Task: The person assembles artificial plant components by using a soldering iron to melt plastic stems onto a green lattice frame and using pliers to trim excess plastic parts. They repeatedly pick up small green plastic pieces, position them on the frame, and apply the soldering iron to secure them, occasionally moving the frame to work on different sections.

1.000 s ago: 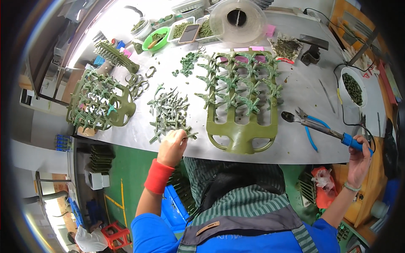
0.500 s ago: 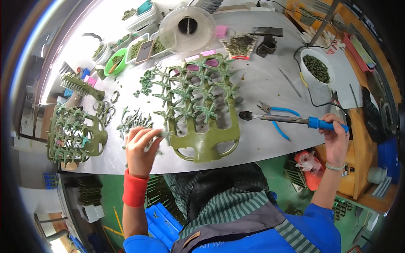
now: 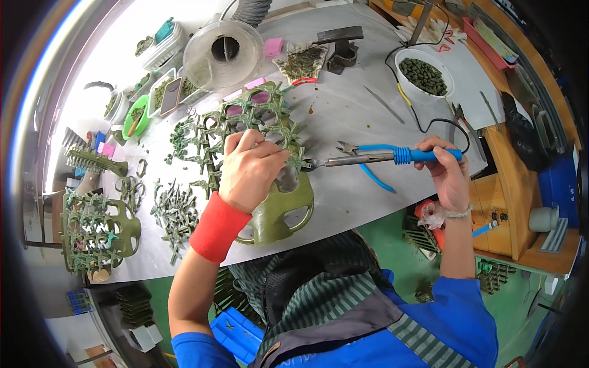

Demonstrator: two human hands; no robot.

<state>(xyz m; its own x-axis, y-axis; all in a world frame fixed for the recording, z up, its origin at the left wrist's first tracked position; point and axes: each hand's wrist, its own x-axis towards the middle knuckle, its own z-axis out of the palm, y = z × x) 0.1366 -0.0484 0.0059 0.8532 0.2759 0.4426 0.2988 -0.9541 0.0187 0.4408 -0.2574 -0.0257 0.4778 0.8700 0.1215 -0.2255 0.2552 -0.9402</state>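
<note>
My right hand (image 3: 446, 175) grips the blue handle of a soldering iron (image 3: 362, 160). Its dark tip points left and meets the right side of a green rack-like frame (image 3: 270, 214), which carries rows of small branched green parts. Over the middle of that frame is my left hand (image 3: 250, 168), fingers pinched near the iron's tip. A small green part (image 3: 300, 161) shows at the fingertips, partly hidden by them. Blue-handled nippers (image 3: 375, 178) lie open under and beside the iron. Left of the frame is a pile of loose green parts (image 3: 173, 211).
Another loaded green frame (image 3: 126, 228) stands at the table's left edge. Behind are a round clear basin (image 3: 199, 64), a phone (image 3: 170, 97), a light green bowl (image 3: 142, 122) and a stained glove (image 3: 300, 61). A white bowl of green pellets (image 3: 451, 86) and the iron's cord (image 3: 438, 127) lie right.
My left hand has moved from beside the frame to above it. The iron has come left, its tip now at the frame. The whole view has shifted, so the table appears further left.
</note>
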